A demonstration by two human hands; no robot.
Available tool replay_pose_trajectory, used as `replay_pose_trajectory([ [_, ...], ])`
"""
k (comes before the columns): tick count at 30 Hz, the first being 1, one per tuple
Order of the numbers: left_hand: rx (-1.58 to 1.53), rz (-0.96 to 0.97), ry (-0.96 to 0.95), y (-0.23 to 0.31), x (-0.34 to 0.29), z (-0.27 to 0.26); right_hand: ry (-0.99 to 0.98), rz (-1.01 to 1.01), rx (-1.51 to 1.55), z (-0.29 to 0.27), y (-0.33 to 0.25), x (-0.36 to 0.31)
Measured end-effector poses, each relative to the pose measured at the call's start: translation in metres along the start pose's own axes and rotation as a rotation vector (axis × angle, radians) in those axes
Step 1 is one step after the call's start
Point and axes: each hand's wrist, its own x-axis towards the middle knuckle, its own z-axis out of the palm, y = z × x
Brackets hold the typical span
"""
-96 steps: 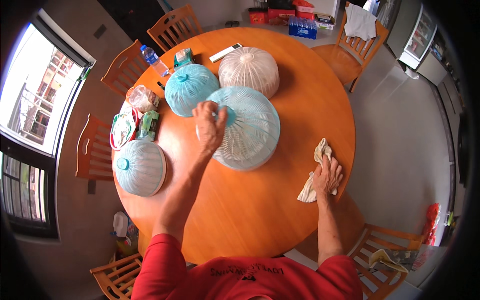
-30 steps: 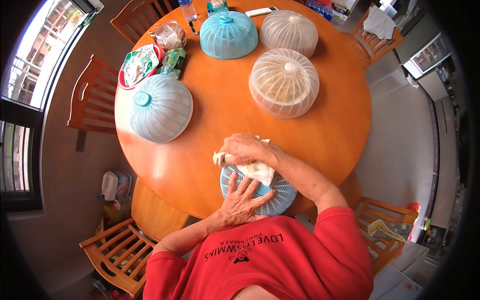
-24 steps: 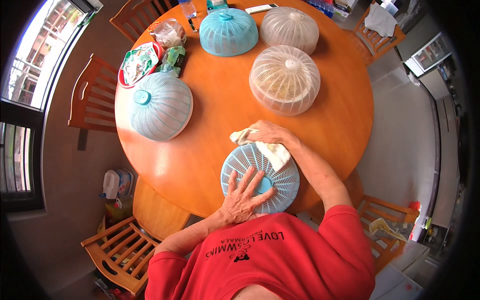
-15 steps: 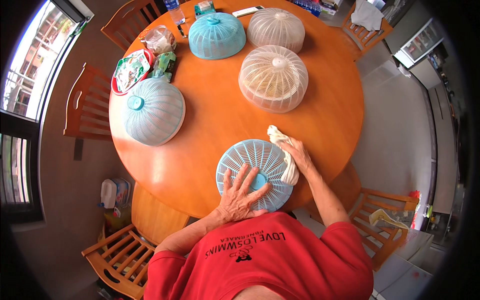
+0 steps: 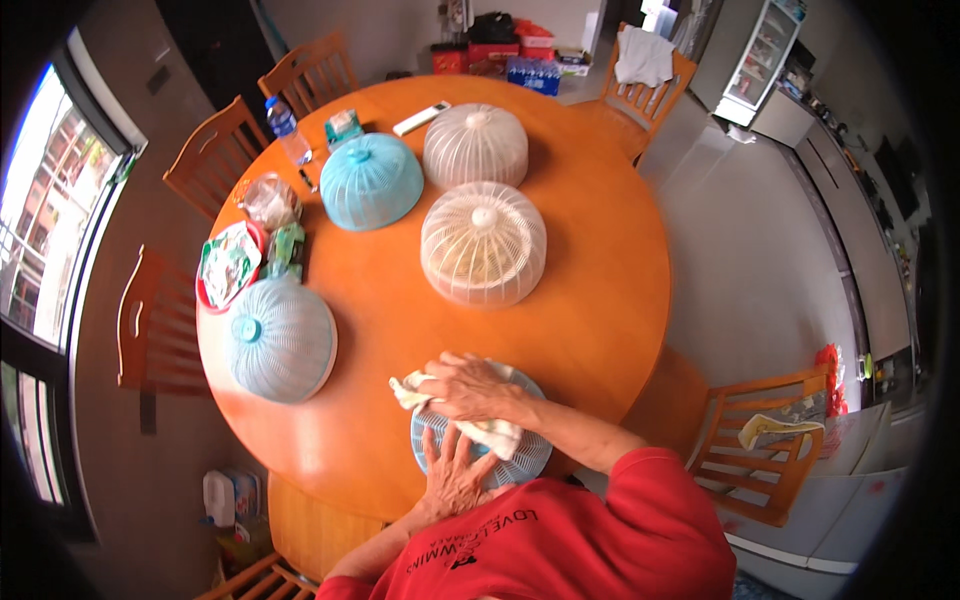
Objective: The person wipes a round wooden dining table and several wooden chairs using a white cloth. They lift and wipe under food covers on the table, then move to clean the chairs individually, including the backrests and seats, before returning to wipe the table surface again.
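Close to my body at the round table's near edge is a light-blue mesh food cover (image 5: pixel 530 462), partly hidden by my hands. Its near side lies under my left hand (image 5: pixel 452 482), whose fingers are spread flat on the mesh. A cream-white cloth (image 5: pixel 496 437) is bunched beneath my right hand (image 5: pixel 468 388), which presses it onto the cover's upper left part. One end of the cloth sticks out past the cover's far left rim. My right forearm crosses over the cover's right side.
Other food covers stand around the wooden table (image 5: pixel 380 330): pale blue (image 5: pixel 285 345), teal (image 5: pixel 372 185) and two whitish ones (image 5: pixel 484 250). At the left are a red basin (image 5: pixel 262 240), a clear container (image 5: pixel 272 202) and a water bottle (image 5: pixel 288 135). Chairs (image 5: pixel 765 445) ring the table.
My right hand has swept the cloth from the cover's right rim across to its upper left. My left hand stays spread on the cover. The view has shifted, showing more of the far room.
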Motion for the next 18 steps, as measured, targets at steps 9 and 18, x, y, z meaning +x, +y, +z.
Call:
replay_pose_trajectory([
  [9,0.037,-0.023,-0.029,0.010,0.006,-0.011,-0.245,0.528,0.426,-0.008,0.058,0.002],
  [18,0.058,0.006,0.099,0.013,0.006,-0.010,0.379,0.763,0.191,-0.012,0.025,-0.122],
])
